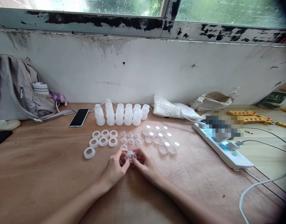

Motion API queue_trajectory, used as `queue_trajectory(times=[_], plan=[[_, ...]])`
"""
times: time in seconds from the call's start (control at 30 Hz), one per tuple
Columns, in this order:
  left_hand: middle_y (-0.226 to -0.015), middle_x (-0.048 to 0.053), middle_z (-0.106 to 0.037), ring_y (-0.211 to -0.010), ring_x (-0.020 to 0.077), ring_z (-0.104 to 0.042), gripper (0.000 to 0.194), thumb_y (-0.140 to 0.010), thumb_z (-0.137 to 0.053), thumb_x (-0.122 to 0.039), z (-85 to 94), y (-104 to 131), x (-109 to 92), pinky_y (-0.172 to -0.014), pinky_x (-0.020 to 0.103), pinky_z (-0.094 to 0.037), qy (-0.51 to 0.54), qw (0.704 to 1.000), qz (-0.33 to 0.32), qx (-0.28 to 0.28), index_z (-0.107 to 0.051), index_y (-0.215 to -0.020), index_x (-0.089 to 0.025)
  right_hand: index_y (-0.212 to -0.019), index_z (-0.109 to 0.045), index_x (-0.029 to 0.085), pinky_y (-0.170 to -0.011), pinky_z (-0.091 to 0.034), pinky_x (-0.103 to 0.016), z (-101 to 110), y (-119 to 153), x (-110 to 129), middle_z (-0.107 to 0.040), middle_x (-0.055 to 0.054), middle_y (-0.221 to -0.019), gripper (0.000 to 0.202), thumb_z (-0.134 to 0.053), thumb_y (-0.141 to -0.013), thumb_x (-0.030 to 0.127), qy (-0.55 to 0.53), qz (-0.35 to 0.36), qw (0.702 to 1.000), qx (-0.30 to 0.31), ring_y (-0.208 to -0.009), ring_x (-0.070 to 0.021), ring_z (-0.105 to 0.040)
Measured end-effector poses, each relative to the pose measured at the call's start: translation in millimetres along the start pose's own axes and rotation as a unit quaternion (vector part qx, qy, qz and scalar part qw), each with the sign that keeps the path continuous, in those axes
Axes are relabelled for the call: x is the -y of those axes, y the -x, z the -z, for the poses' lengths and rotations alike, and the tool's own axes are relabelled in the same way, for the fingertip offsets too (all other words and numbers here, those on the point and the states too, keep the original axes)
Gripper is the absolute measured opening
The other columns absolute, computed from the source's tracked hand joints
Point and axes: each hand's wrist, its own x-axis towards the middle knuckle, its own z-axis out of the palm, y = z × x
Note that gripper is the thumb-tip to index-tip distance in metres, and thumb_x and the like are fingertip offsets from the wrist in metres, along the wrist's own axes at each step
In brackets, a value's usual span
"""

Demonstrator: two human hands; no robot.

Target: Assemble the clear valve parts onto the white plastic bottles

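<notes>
Ring (pixel 131 156) is being held at about the middle of the table (pixel 51 177), with the backpack (pixel 14 90) sitting at far left and the power strip (pixel 237 161) lying at right. The left hand (pixel 116 163) and the right hand (pixel 145 161) are pinching it from opposite sides between thumbs and fingers, though whether it is touching the tabletop I cannot tell. Beyond them, the phone (pixel 78 117) is lying left of the bottles (pixel 119 118), which are standing farther back than the clear discs (pixel 157 140) at right, loose rings (pixel 103 145) at left and small inserts (pixel 131 142) between.
</notes>
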Motion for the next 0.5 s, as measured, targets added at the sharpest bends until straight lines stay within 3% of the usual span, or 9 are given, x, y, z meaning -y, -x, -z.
queue_trajectory(times=[0.5], plan=[[-0.081,0.002,-0.064,-0.068,0.0148,-0.063,0.02,-0.076,-0.05,-0.019,-1.8,0.2,4.3,-0.062,0.024,-0.05,-0.009,1.0,0.024,-0.01,-0.048,-0.096,-0.02,-0.091,-0.046,0.02,-0.052,-0.048,-0.026,-0.9,-0.7,-8.6,-0.057,-0.001,-0.073,0.018,-0.051,-0.08,0.033,0.009,0.009,1.0,0.002,-0.056,-0.0114,-0.055]])
